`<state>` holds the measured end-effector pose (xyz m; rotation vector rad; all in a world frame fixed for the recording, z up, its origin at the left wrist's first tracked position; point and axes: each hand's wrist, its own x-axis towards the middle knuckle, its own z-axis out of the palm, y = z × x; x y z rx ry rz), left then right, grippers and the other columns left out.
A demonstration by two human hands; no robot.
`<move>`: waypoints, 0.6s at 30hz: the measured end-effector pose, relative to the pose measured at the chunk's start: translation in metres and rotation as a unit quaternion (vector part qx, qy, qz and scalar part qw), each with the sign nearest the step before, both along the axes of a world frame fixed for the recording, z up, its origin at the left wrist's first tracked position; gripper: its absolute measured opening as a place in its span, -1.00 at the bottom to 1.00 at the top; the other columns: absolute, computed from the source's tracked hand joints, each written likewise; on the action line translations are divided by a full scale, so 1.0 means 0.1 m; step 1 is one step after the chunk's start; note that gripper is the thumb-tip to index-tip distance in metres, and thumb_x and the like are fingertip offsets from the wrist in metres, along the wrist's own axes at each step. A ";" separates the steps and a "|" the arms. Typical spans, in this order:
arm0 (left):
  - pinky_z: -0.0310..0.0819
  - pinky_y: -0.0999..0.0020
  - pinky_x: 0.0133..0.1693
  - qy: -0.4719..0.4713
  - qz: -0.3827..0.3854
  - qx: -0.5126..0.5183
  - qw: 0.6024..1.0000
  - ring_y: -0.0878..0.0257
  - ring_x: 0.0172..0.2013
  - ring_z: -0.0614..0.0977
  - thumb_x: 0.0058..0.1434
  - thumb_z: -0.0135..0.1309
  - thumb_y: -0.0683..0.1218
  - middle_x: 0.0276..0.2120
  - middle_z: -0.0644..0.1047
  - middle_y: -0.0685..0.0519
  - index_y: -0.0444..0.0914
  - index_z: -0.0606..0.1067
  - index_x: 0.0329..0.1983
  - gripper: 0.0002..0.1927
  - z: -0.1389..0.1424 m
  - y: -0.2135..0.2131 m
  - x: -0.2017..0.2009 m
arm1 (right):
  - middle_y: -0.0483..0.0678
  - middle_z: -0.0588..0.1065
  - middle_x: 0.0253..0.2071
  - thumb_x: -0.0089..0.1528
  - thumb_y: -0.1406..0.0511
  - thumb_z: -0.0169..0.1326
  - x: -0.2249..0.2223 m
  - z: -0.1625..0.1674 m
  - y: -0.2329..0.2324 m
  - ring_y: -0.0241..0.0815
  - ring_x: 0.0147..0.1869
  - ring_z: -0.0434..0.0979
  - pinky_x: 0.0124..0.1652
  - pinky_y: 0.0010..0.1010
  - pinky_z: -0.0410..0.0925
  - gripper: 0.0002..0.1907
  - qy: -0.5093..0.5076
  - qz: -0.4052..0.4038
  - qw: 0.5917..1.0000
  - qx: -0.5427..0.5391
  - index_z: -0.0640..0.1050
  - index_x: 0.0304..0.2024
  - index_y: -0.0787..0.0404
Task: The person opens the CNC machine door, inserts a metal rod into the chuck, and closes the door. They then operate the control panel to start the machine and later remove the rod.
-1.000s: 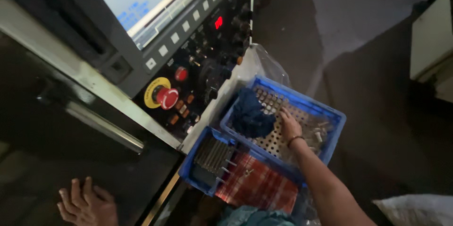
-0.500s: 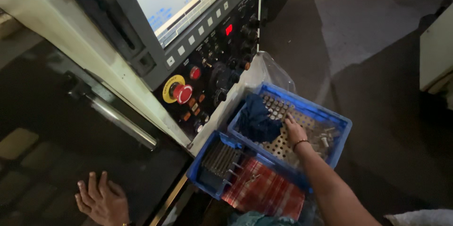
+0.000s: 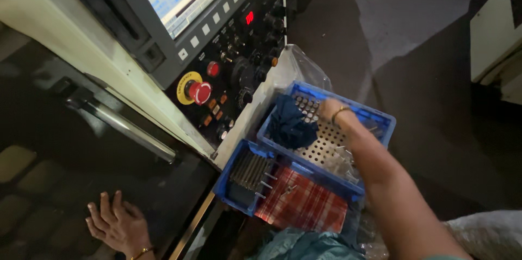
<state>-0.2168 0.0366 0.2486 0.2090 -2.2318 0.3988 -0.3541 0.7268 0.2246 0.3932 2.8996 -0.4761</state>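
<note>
My right hand (image 3: 328, 109) reaches into the upper blue plastic crate (image 3: 380, 124), at the far end of a perforated metal plate (image 3: 321, 146) holding small metal pieces. Its fingers are hidden behind the wrist, which wears a thin bangle. A dark blue cloth (image 3: 291, 124) lies bunched in the crate just left of the hand. My left hand (image 3: 117, 226) rests flat with fingers spread on the dark machine door (image 3: 65, 146), holding nothing.
A machine control panel (image 3: 228, 64) with a screen, knobs and a red emergency button (image 3: 198, 92) stands left of the crates. A lower blue crate (image 3: 236, 184) holds metal rods and a red checked cloth (image 3: 304, 205). Clear plastic bag (image 3: 296, 67) behind the crates; dark floor to the right.
My right hand has moved farther up the perforated plate toward the crate's far corner. The view has shifted slightly; my left hand stays flat on the door.
</note>
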 end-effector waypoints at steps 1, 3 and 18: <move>0.09 0.07 0.51 0.002 0.002 -0.004 1.000 0.06 0.52 0.26 0.56 0.04 -0.02 0.40 0.39 0.13 -0.04 0.52 0.20 -0.80 0.00 0.00 -0.01 | 0.16 0.61 -0.09 0.20 0.16 0.16 -0.18 0.25 0.05 0.16 0.00 0.63 -0.01 -0.10 0.45 -0.75 0.095 0.005 0.995 -0.022 0.67 -0.19 0.15; 0.10 0.07 0.51 0.006 -0.003 0.008 1.000 0.07 0.52 0.27 0.57 0.04 -0.02 0.39 0.40 0.14 -0.03 0.53 0.20 -0.80 -0.02 0.00 -0.01 | 0.13 0.61 -0.12 0.38 0.08 0.09 -0.43 0.76 0.02 0.20 0.00 0.61 -0.04 -0.07 0.46 -0.71 0.333 -0.022 0.943 -0.003 0.62 -0.16 0.15; 0.17 -0.02 0.48 0.029 -0.019 0.037 0.999 0.03 0.42 0.41 0.55 0.13 -0.18 0.28 0.49 0.06 -0.07 0.56 0.07 -0.86 -0.13 0.00 -0.06 | 0.11 0.22 0.49 0.45 -0.11 -0.06 -1.08 3.35 -1.03 0.26 0.60 0.00 0.48 0.16 -0.16 -0.36 0.543 0.081 0.833 -0.066 0.26 0.43 0.06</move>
